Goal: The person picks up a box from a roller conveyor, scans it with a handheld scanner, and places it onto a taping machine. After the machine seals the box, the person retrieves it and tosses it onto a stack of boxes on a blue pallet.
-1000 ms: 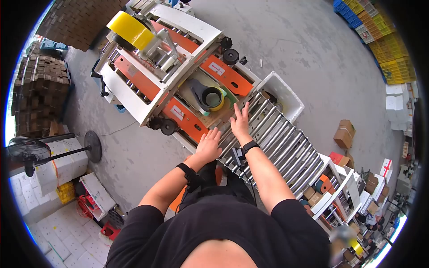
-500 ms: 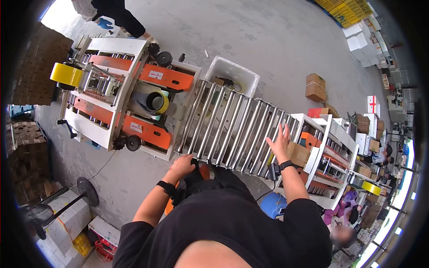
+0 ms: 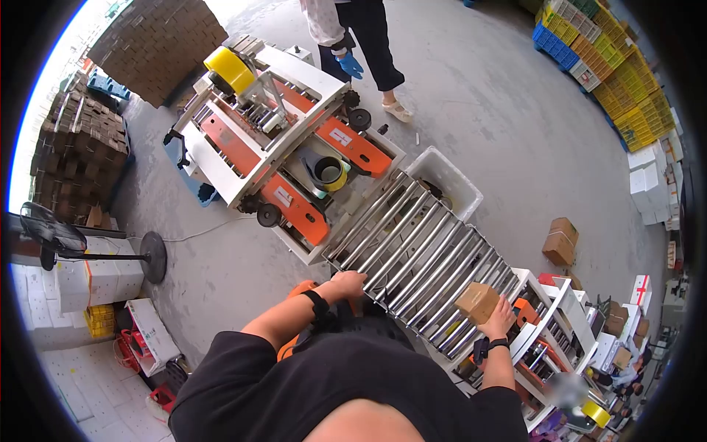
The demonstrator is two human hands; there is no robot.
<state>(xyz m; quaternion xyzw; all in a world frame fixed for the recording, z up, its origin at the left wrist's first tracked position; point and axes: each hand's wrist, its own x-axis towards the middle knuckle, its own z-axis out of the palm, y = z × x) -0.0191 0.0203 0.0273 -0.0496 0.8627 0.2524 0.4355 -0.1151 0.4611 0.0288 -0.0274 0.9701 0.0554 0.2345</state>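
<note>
A roller conveyor (image 3: 409, 254) with shiny metal rollers runs diagonally in front of me. At its near-left edge my left hand (image 3: 347, 283) is closed over the side rail, its fingertips partly hidden. A small brown cardboard box (image 3: 476, 302) rests on the rollers toward the right end. My right hand (image 3: 498, 320) grips the right end of that box, with the fingers on its far side. Black bands circle both wrists.
A taping machine (image 3: 294, 199) with orange side plates adjoins the conveyor's left end; another taping machine (image 3: 549, 324) adjoins the right. Behind stands a white foam bin (image 3: 468, 195). A person's blue-gloved hand (image 3: 350, 65) shows beyond. A fan (image 3: 153, 258) stands left.
The cardboard box has come from the right machine onto the rollers, and my right hand, earlier raised with fingers spread, is now on it. My view has turned; the other person shows more fully.
</note>
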